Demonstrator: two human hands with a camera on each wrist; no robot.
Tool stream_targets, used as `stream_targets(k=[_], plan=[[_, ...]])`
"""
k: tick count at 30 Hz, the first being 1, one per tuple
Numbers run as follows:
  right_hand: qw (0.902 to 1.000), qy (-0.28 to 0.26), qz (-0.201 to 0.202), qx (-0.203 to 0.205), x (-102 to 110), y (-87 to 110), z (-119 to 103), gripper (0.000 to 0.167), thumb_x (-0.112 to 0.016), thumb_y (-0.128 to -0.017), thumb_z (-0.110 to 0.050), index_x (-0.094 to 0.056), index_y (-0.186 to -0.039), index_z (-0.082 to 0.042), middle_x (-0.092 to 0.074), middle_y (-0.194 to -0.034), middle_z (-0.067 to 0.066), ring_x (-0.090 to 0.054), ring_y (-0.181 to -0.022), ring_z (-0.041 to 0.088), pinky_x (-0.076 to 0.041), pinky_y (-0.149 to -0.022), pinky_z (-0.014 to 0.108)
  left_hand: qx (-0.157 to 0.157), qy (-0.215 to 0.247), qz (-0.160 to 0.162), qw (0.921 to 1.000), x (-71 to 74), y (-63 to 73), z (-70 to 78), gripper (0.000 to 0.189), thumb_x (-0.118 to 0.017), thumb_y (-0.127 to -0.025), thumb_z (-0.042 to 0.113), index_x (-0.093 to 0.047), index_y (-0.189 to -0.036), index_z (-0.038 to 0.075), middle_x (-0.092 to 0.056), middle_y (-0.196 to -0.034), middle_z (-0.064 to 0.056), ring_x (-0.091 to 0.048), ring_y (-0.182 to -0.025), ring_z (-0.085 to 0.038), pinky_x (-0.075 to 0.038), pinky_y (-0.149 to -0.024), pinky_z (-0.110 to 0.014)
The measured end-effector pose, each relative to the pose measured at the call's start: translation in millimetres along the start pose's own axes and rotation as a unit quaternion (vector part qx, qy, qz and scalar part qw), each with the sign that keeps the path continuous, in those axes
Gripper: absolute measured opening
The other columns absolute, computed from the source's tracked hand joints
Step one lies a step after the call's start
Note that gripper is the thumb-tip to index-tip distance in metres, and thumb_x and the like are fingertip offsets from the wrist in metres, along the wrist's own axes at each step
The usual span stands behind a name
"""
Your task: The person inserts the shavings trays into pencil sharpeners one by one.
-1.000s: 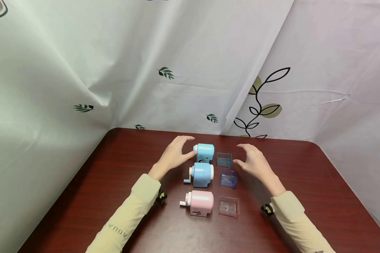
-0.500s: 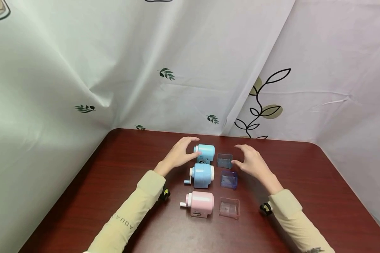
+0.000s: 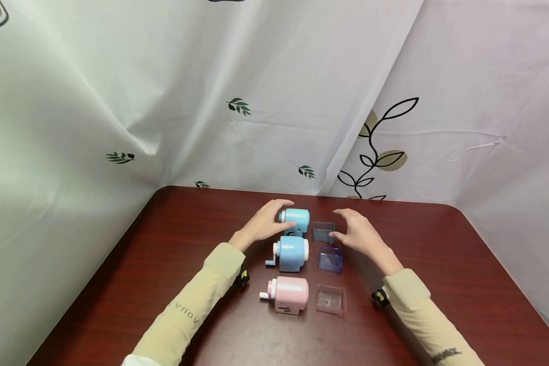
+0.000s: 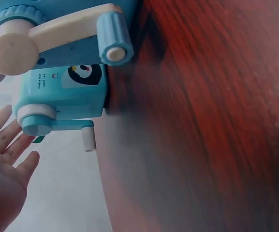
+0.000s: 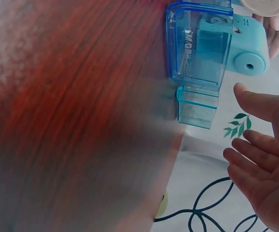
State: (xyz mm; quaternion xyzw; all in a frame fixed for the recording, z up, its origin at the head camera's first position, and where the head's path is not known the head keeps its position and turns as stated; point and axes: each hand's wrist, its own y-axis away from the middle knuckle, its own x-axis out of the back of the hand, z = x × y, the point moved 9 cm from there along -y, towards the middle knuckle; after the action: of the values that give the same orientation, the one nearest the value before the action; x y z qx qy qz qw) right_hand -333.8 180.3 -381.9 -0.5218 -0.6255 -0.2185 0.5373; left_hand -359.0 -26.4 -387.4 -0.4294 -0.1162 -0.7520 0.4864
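Closely, the left grip (image 3: 264, 221) flanks the turquoise sharpener (image 3: 300, 217).

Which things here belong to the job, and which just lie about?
Likely the job, going by reach:
turquoise plastic crank sharpener, by the left hand
clear teal plastic tray, by the right hand

Apparently just lying about:
blue plastic crank sharpener
clear blue-violet plastic tray
pink plastic crank sharpener
clear pink plastic tray

"PANDA DAY" stood on the turquoise sharpener (image 4: 64, 96), its second line too small to tell, "AQUA" ran along the left sleeve (image 3: 191, 304), "M&G" marked the blue tray (image 5: 179, 63)
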Motion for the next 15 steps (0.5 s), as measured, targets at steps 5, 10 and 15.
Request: stream_targets(k=[5, 10, 15], plan=[[0.9999, -0.005, -0.015, -0.006, -5.2, -1.9, 2.0, 0.063, -0.08, -0.078, -0.025, -0.054, -0.129, 0.002, -0.059, -0.128, 0.021, -0.054, -0.12, 0.037, -0.043, -0.099, 0.052, 0.001, -0.001, -0.011, 0.9999, -4.1, -4.2, -2.2, 0.06, -0.067, -0.088, 0.042, -0.049, -0.138, 0.015, -0.051, -0.139, -0.004, -0.047, -0.127, -0.02, -0.039, -0.107, -0.043], [0.9997, -0.007, -0.025, -0.001, -9.9, -2.3, 3.4, 0.064, -0.08, -0.078, -0.026, -0.055, -0.129, 0.003, -0.059, -0.128, 0.021, -0.054, -0.121, 0.037, -0.043, -0.1, 0.052, 0.002, 0.001, -0.025, 0.9997, -9.5, -8.1, -5.3, 0.06, -0.067, -0.088, 0.041, -0.049, -0.138, 0.015, -0.051, -0.139, -0.004, -0.046, -0.129, -0.02, -0.038, -0.108, -0.042], [0.9993, -0.011, -0.035, 0.002, -13.2, -3.2, 4.2, 0.064, -0.08, -0.078, -0.026, -0.055, -0.129, 0.003, -0.059, -0.128, 0.021, -0.054, -0.121, 0.037, -0.043, -0.1, 0.051, -0.005, 0.002, -0.033, 0.9994, -13.6, -12.1, -5.3, 0.061, -0.068, -0.088, 0.04, -0.048, -0.138, 0.013, -0.051, -0.139, -0.004, -0.047, -0.129, -0.021, -0.039, -0.107, -0.042]])
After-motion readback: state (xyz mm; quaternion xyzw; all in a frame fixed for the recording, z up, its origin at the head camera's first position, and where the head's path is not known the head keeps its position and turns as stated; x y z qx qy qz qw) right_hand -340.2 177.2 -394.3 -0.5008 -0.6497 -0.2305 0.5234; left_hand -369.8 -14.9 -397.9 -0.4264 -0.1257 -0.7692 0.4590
